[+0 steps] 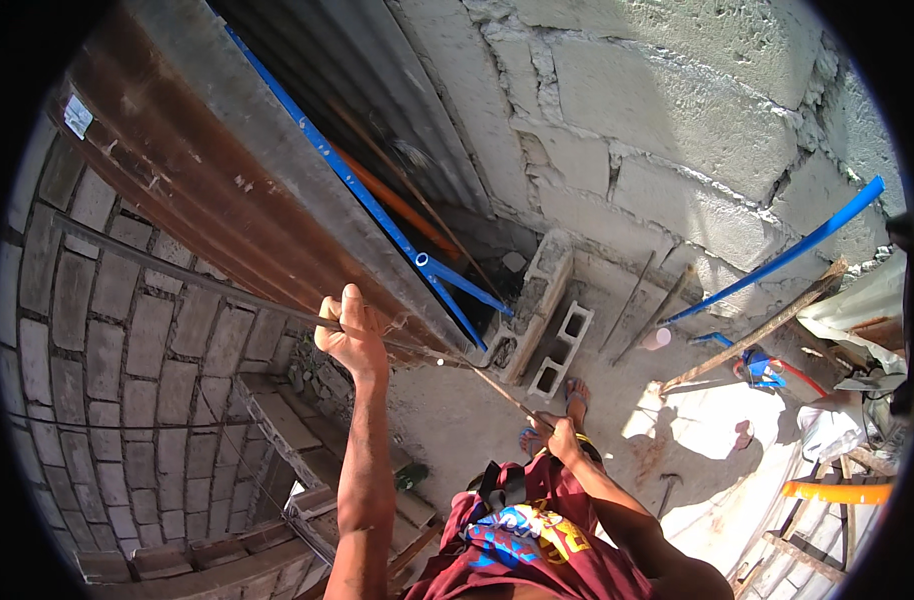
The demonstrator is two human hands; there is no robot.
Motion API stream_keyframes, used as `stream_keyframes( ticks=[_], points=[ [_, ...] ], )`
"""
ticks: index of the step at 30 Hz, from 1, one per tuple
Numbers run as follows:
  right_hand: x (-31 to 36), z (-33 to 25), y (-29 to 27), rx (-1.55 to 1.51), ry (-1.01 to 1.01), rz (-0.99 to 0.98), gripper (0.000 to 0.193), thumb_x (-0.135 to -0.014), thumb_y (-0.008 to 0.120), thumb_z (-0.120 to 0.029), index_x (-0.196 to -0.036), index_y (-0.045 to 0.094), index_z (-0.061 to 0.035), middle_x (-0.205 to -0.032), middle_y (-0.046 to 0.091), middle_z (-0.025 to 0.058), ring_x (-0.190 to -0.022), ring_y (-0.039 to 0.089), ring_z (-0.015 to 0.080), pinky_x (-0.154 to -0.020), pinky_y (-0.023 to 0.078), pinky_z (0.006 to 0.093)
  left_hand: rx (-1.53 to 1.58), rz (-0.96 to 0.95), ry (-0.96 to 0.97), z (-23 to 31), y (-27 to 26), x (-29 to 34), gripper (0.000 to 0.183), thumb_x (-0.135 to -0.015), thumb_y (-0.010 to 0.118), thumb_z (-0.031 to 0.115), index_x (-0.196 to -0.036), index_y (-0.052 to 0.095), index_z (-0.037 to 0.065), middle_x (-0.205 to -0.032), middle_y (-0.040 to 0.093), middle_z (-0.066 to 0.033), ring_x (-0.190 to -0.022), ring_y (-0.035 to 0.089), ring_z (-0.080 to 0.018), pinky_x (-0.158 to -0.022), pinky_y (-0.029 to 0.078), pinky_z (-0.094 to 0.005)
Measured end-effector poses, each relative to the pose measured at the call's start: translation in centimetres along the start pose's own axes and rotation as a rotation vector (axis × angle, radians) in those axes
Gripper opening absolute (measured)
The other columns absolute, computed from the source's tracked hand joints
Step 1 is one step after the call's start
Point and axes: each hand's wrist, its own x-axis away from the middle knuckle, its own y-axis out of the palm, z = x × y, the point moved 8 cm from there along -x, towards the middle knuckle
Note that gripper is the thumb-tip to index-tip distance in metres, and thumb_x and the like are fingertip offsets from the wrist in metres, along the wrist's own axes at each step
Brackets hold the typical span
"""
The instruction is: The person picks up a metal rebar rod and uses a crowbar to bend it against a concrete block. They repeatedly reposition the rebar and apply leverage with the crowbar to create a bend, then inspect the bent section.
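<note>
My left hand (353,332) is wrapped round a long thin rod (192,272), with the thumb pointing up. Grey-brown and slender, the rod runs from the far left down past this hand. Its nearer length (504,389) reaches my right hand (557,434), which is closed on it in front of my body. Whether it is one piece all along is hard to tell at the stretch beside my left hand. Just beyond the left hand leans a rusty corrugated metal sheet (212,165). A blue pipe (352,180) lies along the sheet's edge.
A hollow concrete block (562,350) stands before my feet, against a rough block wall (667,110). To the right are a blue pipe (787,255), a wooden pole (747,335), a white sack (832,425) and a hammer (669,490). Another block wall (127,330) rises at left.
</note>
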Motion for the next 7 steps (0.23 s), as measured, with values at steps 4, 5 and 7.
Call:
stream_keyframes(
  ticks=[4,5,7],
  points=[
    [-0.1,-1.8,-0.4,0.216,-0.337,0.178,0.021,-0.09,0.064,-0.008,-0.11,0.07,-0.0071,-0.078,0.07,0.0147,-0.06,0.067,0.0218,-0.052,0.05,0.0355,0.016,0.008,-0.05,-0.4,-0.7,-0.8,0.047,-0.096,0.064,0.011,-0.067,0.028,0.015,-0.052,0.031,0.0045,-0.04,0.027,-0.004,-0.036,0.022,-0.0267],
    [-0.4,-1.2,0.6,0.434,-0.276,0.058,0.025,-0.089,0.065,-0.01,-0.114,0.068,-0.009,-0.087,0.07,0.0153,-0.07,0.069,0.0227,-0.061,0.052,0.0358,0.02,0.006,-0.063,-0.5,-0.9,-0.9,0.047,-0.096,0.064,0.011,-0.067,0.028,0.015,-0.052,0.03,0.0046,-0.04,0.028,-0.0039,-0.036,0.022,-0.0268],
    [0.1,-0.2,0.9,0.867,-0.22,-0.139,0.036,-0.088,0.067,-0.014,-0.124,0.063,-0.0129,-0.106,0.071,0.0163,-0.09,0.072,0.0246,-0.079,0.055,0.0364,0.065,-0.034,-0.076,-0.8,-0.8,-1.1,0.047,-0.096,0.063,0.013,-0.067,0.027,0.015,-0.052,0.032,0.0038,-0.039,0.027,-0.0046,-0.035,0.022,-0.0269]
  ],
)
